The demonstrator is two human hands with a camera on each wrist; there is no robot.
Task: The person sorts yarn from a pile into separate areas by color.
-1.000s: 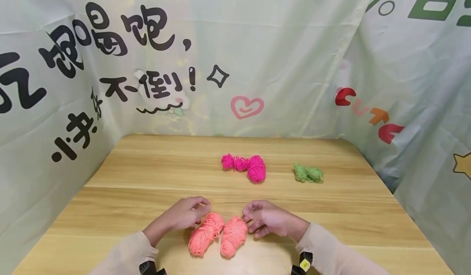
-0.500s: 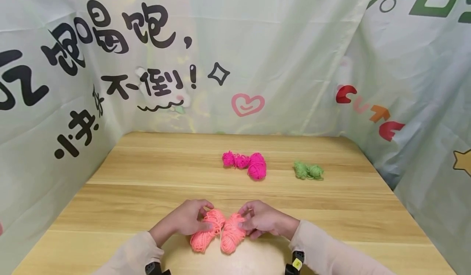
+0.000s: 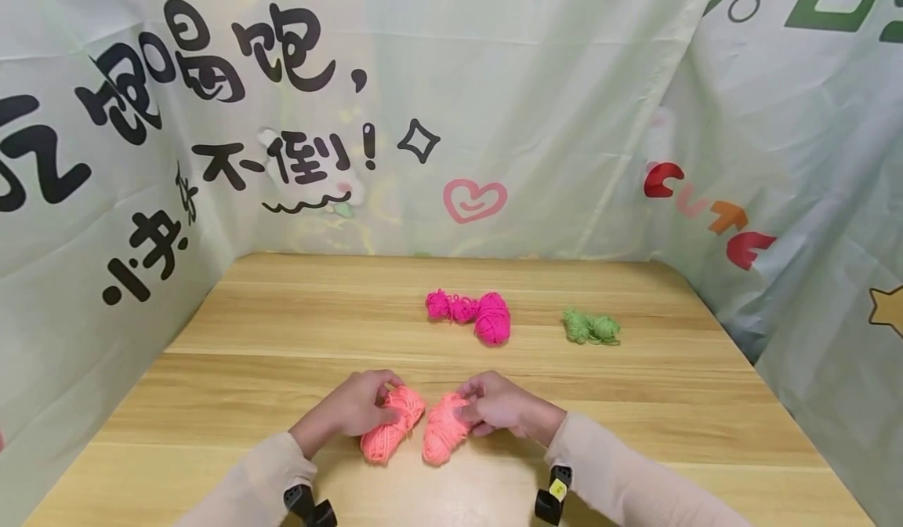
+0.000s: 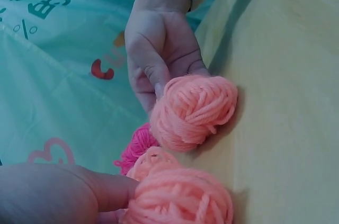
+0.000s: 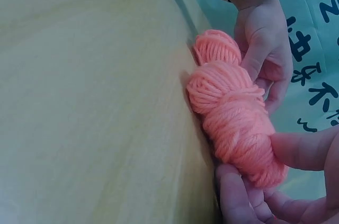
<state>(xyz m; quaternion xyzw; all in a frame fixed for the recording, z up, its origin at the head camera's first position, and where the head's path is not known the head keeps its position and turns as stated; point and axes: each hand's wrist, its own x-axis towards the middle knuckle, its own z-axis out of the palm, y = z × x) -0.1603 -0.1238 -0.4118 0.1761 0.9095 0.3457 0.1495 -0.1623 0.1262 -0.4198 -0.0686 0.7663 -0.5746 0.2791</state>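
Two coral yarn skeins lie side by side near the front of the table, their far ends tilted apart from each other. My left hand (image 3: pixel 363 403) grips the left coral skein (image 3: pixel 386 437) by its far end, thumb on the near side. The right coral skein (image 3: pixel 443 434) is pinched between thumb and fingers of my right hand (image 3: pixel 502 405). In the right wrist view the right hand's thumb (image 5: pixel 302 151) presses on the skein while fingers curl beneath it. The left wrist view shows the left hand's thumb (image 4: pixel 108 189) against its skein (image 4: pixel 183 200).
Farther back on the wooden table (image 3: pixel 296 315) lies magenta yarn (image 3: pixel 492 319) in a bunched row. A small green yarn bundle (image 3: pixel 591 328) sits to its right. Printed cloth (image 3: pixel 550 119) hangs behind and along both sides. Black wrist devices (image 3: pixel 553 494) are worn over the sleeves.
Both hands have closed in on the coral skeins and taken hold of them. Hands and skeins have then shifted slightly away from the front edge. The magenta and green yarn stay put.
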